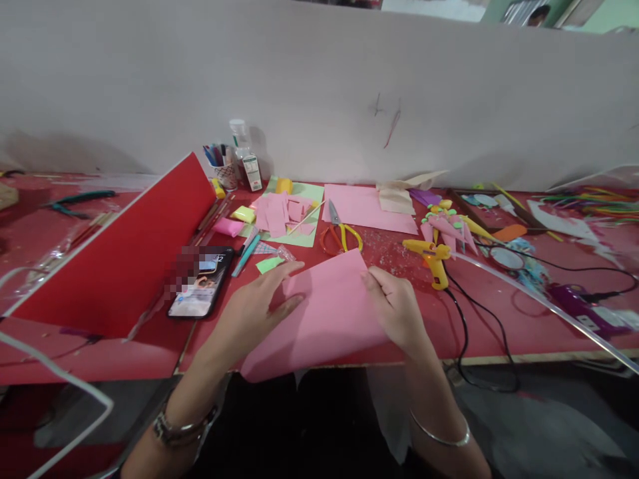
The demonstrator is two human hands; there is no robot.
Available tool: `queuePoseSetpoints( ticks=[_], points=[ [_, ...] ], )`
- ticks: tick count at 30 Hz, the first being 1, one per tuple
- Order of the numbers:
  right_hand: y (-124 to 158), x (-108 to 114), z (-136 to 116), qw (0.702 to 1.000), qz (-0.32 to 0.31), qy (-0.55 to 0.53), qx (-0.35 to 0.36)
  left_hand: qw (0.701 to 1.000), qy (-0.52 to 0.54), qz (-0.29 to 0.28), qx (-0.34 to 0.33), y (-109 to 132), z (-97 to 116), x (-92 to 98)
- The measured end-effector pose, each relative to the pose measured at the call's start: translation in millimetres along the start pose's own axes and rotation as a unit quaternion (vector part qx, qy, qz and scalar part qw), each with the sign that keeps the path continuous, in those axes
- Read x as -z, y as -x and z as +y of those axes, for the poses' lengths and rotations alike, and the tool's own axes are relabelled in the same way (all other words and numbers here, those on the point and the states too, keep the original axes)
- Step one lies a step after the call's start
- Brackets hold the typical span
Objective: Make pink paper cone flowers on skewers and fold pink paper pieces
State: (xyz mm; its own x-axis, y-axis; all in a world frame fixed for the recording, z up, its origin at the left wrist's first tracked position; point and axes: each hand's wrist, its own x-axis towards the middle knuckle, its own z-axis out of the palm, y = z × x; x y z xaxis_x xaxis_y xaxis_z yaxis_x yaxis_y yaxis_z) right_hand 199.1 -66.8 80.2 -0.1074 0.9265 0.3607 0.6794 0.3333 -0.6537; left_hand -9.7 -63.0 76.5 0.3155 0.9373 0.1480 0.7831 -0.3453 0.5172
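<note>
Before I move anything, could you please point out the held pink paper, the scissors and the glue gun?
Held pink paper point(325, 311): head view, sheet's middle.
Scissors point(341, 228): head view, near pivot.
Glue gun point(433, 255): head view, yellow body.

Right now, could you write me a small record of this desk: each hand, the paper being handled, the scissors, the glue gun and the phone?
Left hand: on the left side of the pink sheet, thumb and fingers apart
Right hand: pinching the sheet's right edge
Pink sheet: in front of the person, at the table's near edge
Scissors: just beyond the sheet, red and yellow handles
Glue gun: yellow, to the right of the scissors
Phone: left of the left hand, screen lit
</note>
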Motion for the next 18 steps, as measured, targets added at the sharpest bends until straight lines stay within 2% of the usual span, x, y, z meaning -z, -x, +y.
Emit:
queuePoseSetpoints(
  ticks=[5,18],
  points=[
    [1.4,0.6,1.2,1.000,0.004,0.001,-0.004,1.000,0.004,-0.020,-0.015,0.1,-1.0,-0.8],
    [3.4,0.4,1.0,1.000,-0.003,0.000,-0.005,1.000,-0.018,-0.022,-0.008,0.3,-0.2,-1.3]
  ],
)
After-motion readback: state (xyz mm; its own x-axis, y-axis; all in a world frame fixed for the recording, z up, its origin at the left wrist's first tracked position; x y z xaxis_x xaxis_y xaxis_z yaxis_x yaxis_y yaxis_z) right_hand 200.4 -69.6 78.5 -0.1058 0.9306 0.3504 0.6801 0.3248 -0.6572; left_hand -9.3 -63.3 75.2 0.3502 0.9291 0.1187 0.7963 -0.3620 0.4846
